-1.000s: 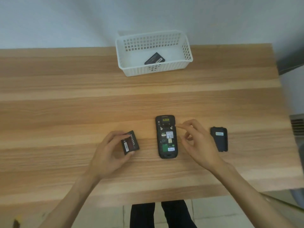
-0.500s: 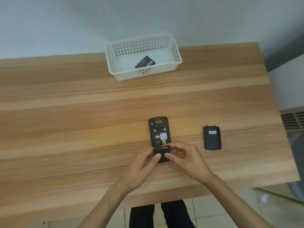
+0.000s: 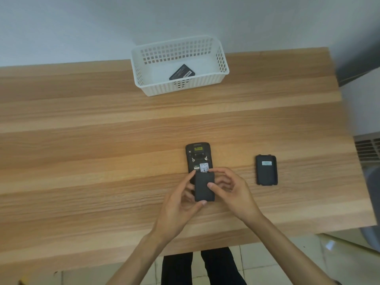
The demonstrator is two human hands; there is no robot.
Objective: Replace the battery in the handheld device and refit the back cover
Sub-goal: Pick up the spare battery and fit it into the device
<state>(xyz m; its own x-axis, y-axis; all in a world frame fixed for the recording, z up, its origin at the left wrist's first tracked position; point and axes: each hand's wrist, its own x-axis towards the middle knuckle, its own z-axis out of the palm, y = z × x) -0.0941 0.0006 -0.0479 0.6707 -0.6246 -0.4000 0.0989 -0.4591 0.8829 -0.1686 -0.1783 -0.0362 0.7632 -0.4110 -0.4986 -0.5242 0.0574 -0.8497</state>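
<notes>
On the wooden desk (image 3: 102,140), near its front edge, the handheld device (image 3: 197,156) lies on its face with the back open, so that a white label and small contacts show in the upper part of the compartment. Over the lower part of the device both hands hold the battery (image 3: 204,186), a plain dark block with rounded corners. The left hand (image 3: 181,204) grips it from the left side: one finger lies along the left edge up to the top corner and the thumb presses under the bottom edge. The right hand (image 3: 232,192) is half closed, with one fingertip near the top right corner of the battery and the thumb pressing on its face. I cannot tell whether the battery is already seated in the compartment. To the right of the device, well apart from it, the back cover (image 3: 266,170) lies flat on the desk. Far behind the device, at the back edge of the desk, a white basket (image 3: 223,58) holds another battery (image 3: 182,72), lying tilted.
</notes>
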